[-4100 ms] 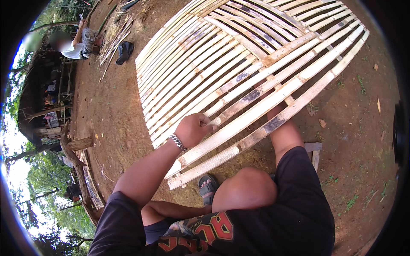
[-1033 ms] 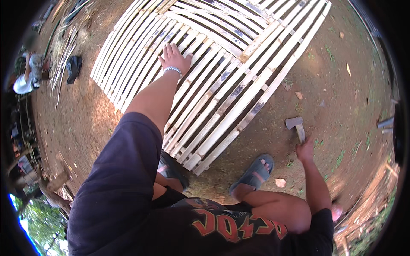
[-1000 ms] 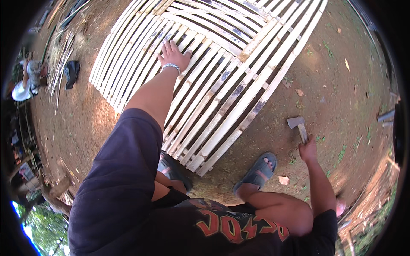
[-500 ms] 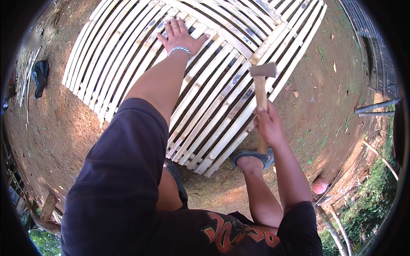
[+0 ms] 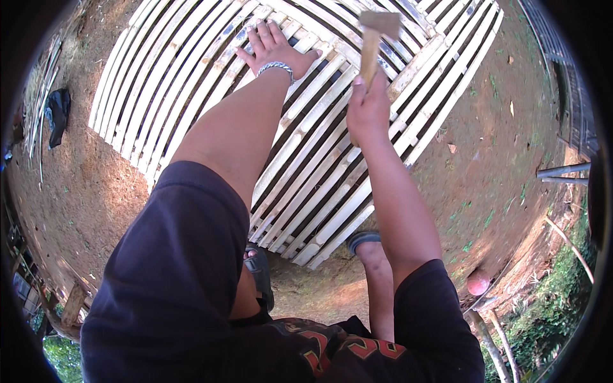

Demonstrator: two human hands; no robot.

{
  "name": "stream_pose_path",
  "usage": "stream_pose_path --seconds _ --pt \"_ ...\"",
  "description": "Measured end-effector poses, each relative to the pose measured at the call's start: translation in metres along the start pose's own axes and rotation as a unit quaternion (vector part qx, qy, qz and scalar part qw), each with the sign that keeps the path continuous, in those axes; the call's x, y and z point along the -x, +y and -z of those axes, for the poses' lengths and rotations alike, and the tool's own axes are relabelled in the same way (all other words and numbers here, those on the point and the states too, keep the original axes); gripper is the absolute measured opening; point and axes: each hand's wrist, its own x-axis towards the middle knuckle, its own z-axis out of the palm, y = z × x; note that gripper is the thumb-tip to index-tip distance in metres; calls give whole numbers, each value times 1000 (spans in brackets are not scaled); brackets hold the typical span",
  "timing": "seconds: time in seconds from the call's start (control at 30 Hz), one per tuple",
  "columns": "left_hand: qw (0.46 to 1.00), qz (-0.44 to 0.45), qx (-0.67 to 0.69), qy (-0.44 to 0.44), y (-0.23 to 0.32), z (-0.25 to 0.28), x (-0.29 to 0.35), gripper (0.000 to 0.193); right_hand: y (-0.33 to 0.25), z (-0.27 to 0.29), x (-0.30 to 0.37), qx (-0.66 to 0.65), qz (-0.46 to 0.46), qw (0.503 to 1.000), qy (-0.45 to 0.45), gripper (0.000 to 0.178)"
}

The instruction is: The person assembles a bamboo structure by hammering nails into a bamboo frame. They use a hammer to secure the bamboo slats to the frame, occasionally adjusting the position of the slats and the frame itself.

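A wide panel of pale bamboo slats (image 5: 310, 210) lies on the ground before me, crossed by a few thicker strips. My left hand (image 5: 279, 52) rests flat on the slats near the panel's middle, fingers spread, a chain bracelet at the wrist. My right hand (image 5: 370, 108) is wrapped round the wooden handle of a hatchet (image 5: 379, 24). The metal head is raised over the far part of the panel, to the right of my left hand. Whether the head touches a slat cannot be told.
Brown soil (image 5: 472, 185) surrounds the panel. A dark cloth (image 5: 57, 115) and thin sticks (image 5: 37, 105) lie at the left. A reddish ball (image 5: 477, 281) sits at the lower right, near poles and green plants. My sandalled feet stand by the panel's near edge. A slatted fence (image 5: 568, 83) stands far right.
My right hand has swung the hatchet away from me and slightly left, from the panel's right edge to over its far part. My left hand stays spread on the slats.
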Motion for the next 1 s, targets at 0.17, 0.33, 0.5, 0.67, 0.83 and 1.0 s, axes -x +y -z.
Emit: stream_pose_path --seconds 0.17,0.33,0.5,0.67,0.83,1.0 --pt "1000 -3 3 -2 -2 0 1 129 -4 9 -15 121 -71 982 -128 32" --pt "1000 -3 -6 -2 -4 1 2 128 -19 20 -8 39 -39 997 -56 36" --pt "1000 0 -7 -5 0 7 6 120 -46 36 -11 35 105 994 -16 43" --pt "1000 -8 -5 11 -1 0 3 126 -32 53 -34 255 77 945 -189 33" --pt "1000 0 -14 12 -3 5 6 117 -72 67 -38 185 118 969 -116 31" --pt "1000 -7 3 14 0 2 4 124 -58 54 -27 168 108 979 -47 33"
